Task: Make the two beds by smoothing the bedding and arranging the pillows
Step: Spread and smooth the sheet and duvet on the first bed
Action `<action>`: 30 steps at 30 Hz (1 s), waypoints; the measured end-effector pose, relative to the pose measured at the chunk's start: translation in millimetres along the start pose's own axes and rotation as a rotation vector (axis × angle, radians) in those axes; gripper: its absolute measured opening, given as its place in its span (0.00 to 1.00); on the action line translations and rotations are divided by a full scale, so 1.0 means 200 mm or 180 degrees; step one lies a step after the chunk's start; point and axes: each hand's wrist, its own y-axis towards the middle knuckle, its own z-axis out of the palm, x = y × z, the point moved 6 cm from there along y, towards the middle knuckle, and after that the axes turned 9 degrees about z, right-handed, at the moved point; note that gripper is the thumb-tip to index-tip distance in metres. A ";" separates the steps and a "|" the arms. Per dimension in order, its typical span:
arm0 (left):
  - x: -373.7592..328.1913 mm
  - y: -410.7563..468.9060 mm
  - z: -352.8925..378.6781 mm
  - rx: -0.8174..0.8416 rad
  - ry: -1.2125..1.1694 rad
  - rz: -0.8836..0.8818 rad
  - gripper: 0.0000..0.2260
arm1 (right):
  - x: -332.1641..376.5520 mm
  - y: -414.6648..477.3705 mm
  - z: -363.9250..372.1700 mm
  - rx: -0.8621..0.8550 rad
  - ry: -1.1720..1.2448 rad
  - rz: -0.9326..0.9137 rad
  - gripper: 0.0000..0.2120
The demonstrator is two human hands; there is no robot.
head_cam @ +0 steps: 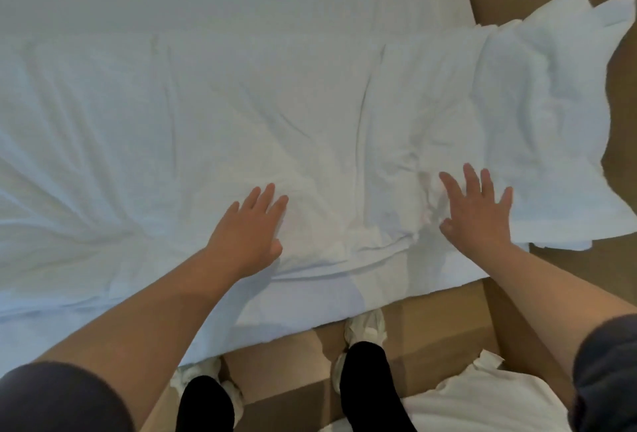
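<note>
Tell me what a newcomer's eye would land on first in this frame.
Two bare hands lie flat with straight fingers on the wrinkled white bedding near the bed's close edge, the left hand at centre and the right hand further right. Beyond the right hand, a rumpled white pillow overhangs the bed's right end above the brown floor.

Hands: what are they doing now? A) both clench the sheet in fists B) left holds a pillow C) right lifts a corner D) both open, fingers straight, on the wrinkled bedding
D: the left hand and right hand lie open with straight fingers on the white bedding, gripping nothing.
</note>
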 end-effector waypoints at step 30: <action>-1.06 0.90 -0.07 0.0141 0.0022 0.0114 0.35 | -1.37 0.42 0.23 0.0478 0.3115 0.1860 0.34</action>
